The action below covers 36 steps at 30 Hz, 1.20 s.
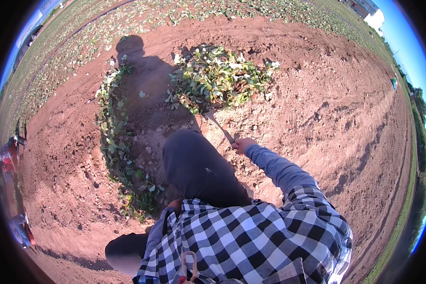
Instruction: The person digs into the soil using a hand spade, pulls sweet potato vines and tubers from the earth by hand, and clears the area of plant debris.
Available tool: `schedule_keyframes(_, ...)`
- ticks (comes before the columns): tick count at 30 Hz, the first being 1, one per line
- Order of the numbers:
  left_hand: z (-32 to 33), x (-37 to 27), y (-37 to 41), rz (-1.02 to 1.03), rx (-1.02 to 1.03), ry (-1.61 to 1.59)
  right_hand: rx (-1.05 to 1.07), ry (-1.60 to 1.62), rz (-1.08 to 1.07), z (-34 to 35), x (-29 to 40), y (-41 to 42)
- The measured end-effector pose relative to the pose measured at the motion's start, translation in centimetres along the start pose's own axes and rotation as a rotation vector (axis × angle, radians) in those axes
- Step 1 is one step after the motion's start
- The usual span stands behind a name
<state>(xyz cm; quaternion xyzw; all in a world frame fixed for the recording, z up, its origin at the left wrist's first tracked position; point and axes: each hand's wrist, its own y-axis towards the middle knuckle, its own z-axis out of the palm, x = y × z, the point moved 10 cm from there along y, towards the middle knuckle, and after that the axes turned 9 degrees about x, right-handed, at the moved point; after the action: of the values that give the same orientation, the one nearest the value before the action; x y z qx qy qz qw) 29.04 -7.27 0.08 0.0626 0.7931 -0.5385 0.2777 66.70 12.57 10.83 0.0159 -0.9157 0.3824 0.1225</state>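
Note:
My right hand [242,145] grips the handle of a long, narrow hand tool [222,128], held low over the dry reddish soil. The tool's far end reaches the near edge of a dense clump of leafy green plants [220,76], where its exact shape is hard to make out. My left hand [175,205] is mostly hidden between the sleeve and my bent leg, and its fingers cannot be seen. The nearest thing to it is a curved strip of low leafy plants [114,131], running along the left of my shadow.
My raised knee [195,163] stands between my hands. Beyond the bare soil [319,103] lies a field of similar low plants [291,12]. Two people, one in red [9,159] and one in blue [19,229], are at the far left. Buildings [371,14] stand at the upper right.

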Motion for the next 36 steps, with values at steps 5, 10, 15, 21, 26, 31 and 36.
schedule_keyframes(5, -0.6, -0.5, -0.2, 0.008, 0.013, 0.02, 0.048, 0.02, 0.037, 0.2, 0.5, -0.6)
schedule_keyframes(10, -1.2, -1.3, 0.4, 0.013, 0.025, 0.047, 0.008, 0.001, 0.04, -0.3, 0.4, -0.9)
schedule_keyframes(15, -1.4, -1.6, 1.1, 0.005, 0.028, 0.065, 0.046, 0.038, 0.055, -0.4, 0.0, -0.5)
schedule_keyframes(21, -1.1, -1.3, 0.9, 0.006, 0.009, 0.052, 0.003, 0.016, 0.014, -2.9, 2.1, -2.2)
schedule_keyframes(26, -0.1, -3.8, 0.9, 0.028, 0.025, 0.176, 0.037, -0.075, -0.022, -2.0, 1.1, -0.1)
schedule_keyframes(31, -0.4, -4.7, -1.4, 0.106, 0.114, 0.013, -0.091, -0.06, -0.048, -0.3, 0.3, 1.4)
schedule_keyframes(36, 0.7, -2.9, 0.0, -0.033, 0.061, -0.207, -0.098, -0.076, 0.017, -0.9, -0.9, 0.2)
